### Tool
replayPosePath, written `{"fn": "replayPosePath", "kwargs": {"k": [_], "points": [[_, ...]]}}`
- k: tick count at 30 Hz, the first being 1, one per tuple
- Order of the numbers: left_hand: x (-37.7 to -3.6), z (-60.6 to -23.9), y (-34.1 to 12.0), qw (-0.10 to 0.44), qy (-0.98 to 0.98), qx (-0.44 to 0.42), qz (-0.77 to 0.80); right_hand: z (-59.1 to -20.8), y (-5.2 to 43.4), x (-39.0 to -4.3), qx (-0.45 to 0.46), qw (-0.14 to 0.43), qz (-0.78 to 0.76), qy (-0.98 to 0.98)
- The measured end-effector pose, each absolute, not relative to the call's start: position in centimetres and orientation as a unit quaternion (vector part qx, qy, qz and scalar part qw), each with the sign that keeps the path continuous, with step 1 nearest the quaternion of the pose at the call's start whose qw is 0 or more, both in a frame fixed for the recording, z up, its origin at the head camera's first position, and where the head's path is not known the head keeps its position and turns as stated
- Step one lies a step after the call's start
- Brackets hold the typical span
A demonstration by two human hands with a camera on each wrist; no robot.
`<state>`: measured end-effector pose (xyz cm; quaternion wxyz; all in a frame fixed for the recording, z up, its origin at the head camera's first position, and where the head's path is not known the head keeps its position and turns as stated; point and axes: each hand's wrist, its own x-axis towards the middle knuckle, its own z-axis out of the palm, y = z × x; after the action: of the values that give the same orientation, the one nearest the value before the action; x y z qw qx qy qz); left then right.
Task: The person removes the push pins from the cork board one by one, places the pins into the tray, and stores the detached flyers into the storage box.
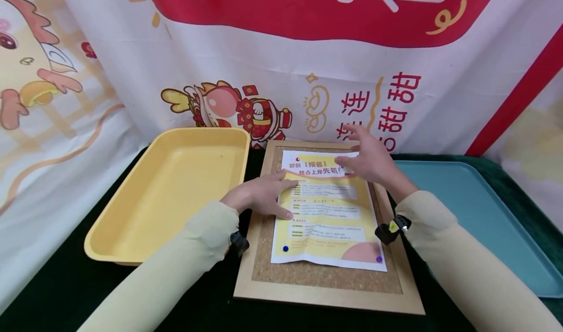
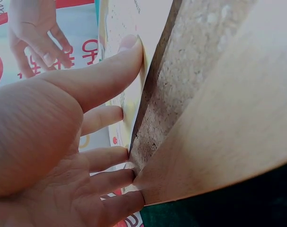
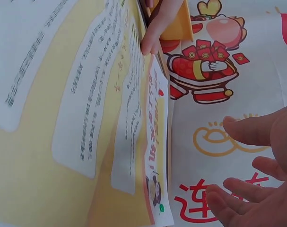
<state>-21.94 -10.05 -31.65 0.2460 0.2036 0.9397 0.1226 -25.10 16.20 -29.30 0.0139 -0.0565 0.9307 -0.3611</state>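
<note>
Draped behind the dark green counter (image 1: 53, 283) hangs a white and red cartoon-printed banner (image 1: 272, 68), and on the cloth lies a wooden-framed cork pinboard (image 1: 325, 278) with a yellow printed paper flyer (image 1: 327, 214) on it.

The left hand (image 1: 259, 195) lies flat on the flyer's left edge, fingers straight and slightly spread, thumb near the sheet's margin; the pressure seems meant to keep the paper from sliding on the cork. From the left wrist view, its fingertips (image 2: 129, 45) bear against the sheet where it meets the cork.

The right hand (image 1: 369, 158) hovers just above the flyer's upper right corner, fingers loosely spread and holding nothing, as the right wrist view confirms; it does not touch the paper as far as I can tell.

Nearer the person than either hand, a blue pushpin (image 1: 285, 248) and a purple pushpin (image 1: 379, 259) fix the flyer's two lower corners. A green pushpin (image 3: 161, 207) shows in the flyer's top corner in the right wrist view.

Left of the left hand sits a yellow plastic tray (image 1: 132, 210); right of the right hand lies a teal flat tray (image 1: 484, 214).
</note>
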Motion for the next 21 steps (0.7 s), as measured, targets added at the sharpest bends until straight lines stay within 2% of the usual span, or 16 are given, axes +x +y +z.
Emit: {"fn": "replayPosePath", "kwargs": {"k": [11,21], "points": [[-22.1,-31.4,-9.8,0.249,0.94,0.202,0.112,-29.2,14.8,-26.5,-0.026,0.036,-0.441,0.896],[-22.3,-31.4,-9.8,0.25,0.94,0.206,0.107,-30.3,13.5,-28.4,-0.002,0.078,-0.483,0.872]]}}
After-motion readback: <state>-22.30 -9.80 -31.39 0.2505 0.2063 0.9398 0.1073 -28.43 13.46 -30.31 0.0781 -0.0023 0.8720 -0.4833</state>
